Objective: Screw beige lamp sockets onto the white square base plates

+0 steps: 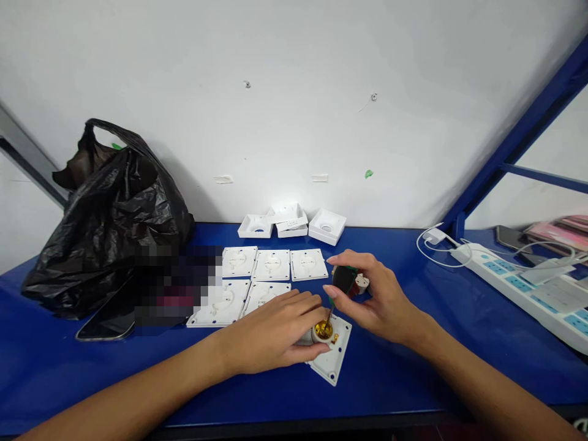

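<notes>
My right hand [383, 297] grips a screwdriver [344, 283] by its dark, green-edged handle. The shaft points down into a round white lamp holder [316, 334] with a brass-coloured inside. My left hand [282, 331] is closed around that lamp holder, thumb in front and fingers behind. Beneath it lies a square white plate [337, 361] with holes near its corners. A small brass piece [335, 337] shows on the plate beside the holder. Partly hidden behind my right hand is a small white part [362, 283]. The screwdriver's tip is inside the holder and hard to see.
Several similar white plates [272, 265] lie in rows behind my left hand. White square covers [327, 226] stand along the wall. A black plastic bag [119, 226] and a phone [108, 315] are at the left. To the right lies a power strip [509, 278] with white cables.
</notes>
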Action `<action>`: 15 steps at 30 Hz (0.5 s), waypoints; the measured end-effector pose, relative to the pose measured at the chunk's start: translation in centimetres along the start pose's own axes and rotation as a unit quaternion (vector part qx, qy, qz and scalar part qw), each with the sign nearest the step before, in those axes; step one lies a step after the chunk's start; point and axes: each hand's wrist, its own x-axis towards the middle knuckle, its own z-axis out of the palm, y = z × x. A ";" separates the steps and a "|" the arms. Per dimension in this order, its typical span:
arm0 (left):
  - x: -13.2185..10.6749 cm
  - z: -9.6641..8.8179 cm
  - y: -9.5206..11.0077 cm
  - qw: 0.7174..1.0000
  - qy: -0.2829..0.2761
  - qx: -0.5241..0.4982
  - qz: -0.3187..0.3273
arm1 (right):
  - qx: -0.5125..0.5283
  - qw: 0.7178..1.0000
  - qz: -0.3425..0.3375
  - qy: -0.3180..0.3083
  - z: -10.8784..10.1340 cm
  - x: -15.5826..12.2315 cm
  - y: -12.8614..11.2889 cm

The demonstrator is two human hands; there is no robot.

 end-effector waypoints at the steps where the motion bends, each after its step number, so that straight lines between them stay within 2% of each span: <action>1: 0.0 0.0 0.0 1.000 0.003 -0.001 0.001 | -0.004 1.000 0.001 0.000 0.0 0.0 0.0; 15: 0.1 0.0 0.0 1.000 0.003 0.019 0.006 | 0.029 0.999 -0.005 -0.016 -0.3 0.3 -0.3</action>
